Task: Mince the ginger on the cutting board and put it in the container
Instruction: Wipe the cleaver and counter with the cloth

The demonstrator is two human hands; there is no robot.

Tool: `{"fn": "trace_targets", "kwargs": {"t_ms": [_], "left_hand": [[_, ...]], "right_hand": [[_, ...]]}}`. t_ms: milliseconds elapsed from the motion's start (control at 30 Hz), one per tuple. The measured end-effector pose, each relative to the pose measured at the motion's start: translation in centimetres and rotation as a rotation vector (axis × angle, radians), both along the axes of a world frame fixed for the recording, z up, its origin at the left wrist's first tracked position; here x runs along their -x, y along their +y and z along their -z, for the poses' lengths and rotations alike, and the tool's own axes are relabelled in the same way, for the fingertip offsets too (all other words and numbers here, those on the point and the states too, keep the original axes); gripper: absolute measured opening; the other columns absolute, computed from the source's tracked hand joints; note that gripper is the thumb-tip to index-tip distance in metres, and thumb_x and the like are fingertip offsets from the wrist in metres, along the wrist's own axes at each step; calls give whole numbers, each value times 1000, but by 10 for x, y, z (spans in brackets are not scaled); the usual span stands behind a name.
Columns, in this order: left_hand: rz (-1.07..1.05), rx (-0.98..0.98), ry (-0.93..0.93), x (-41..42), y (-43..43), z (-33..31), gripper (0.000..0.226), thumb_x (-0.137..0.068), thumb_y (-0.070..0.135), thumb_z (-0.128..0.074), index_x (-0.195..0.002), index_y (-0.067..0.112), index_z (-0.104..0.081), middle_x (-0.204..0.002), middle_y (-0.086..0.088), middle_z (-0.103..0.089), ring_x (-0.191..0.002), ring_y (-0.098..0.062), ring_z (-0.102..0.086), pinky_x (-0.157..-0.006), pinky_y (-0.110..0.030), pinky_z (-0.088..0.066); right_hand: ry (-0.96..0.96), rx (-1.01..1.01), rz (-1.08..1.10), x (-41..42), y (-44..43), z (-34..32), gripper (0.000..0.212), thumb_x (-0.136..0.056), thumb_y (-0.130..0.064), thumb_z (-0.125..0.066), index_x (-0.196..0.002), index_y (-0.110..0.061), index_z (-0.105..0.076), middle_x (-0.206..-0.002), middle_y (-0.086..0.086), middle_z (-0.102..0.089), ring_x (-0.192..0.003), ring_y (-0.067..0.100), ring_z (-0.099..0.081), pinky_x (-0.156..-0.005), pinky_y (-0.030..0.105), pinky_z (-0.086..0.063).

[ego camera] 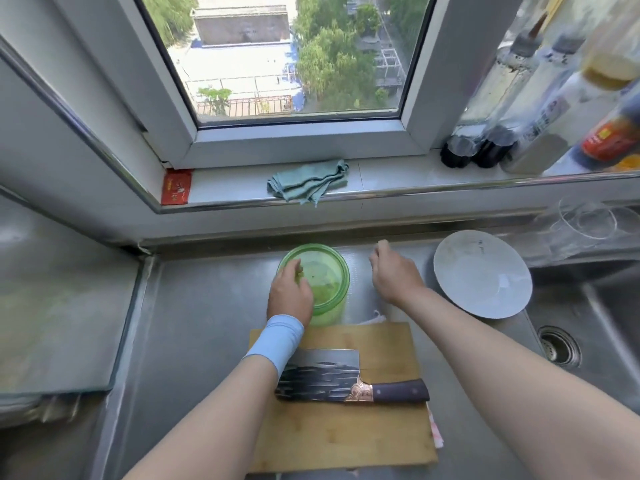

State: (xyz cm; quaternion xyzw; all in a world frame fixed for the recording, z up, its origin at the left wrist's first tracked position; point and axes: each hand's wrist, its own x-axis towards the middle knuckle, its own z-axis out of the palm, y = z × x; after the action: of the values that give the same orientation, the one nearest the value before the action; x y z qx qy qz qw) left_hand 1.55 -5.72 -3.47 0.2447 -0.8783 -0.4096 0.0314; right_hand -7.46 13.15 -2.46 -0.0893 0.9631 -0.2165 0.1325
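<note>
Head view: left hand (290, 289) over green container (329, 313), fingers bunched into mouth; pinch unclear. Minced ginger (323, 292) inside. Right hand (394, 275) loosely curled, empty, beside it. Risk: hand knocks light container over; sticky bits drop onto counter (214, 306).

Observed: left hand (290, 292) over the near rim of green container (329, 268), fingers dipped inside; right hand (394, 275) loosely curled just beside it; cleaver (322, 379) flat on wooden cutting board (346, 434).
</note>
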Motion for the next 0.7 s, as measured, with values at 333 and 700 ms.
{"fn": "trace_targets", "kwargs": {"t_ms": [333,700], "left_hand": [[-125,-201,-178,17,-63,0,31,-94,20,-52,-123,22,-62,-105,4,-69,-101,-24,-65,-90,-30,-48],[-387,-54,-329,80,-106,41,27,-84,37,-67,-110,31,-74,-115,-2,-69,-109,-31,-58,-85,-33,-51]], "right_hand": [[33,140,-188,8,-99,-9,25,-98,-35,-60,-88,-12,-54,-95,11,-61,-91,37,-56,-77,40,-35],[221,132,-227,37,-126,15,25,-83,-34,-79,-76,-13,-67,-74,6,-68,-76,30,-63,-69,39,-49]]}}
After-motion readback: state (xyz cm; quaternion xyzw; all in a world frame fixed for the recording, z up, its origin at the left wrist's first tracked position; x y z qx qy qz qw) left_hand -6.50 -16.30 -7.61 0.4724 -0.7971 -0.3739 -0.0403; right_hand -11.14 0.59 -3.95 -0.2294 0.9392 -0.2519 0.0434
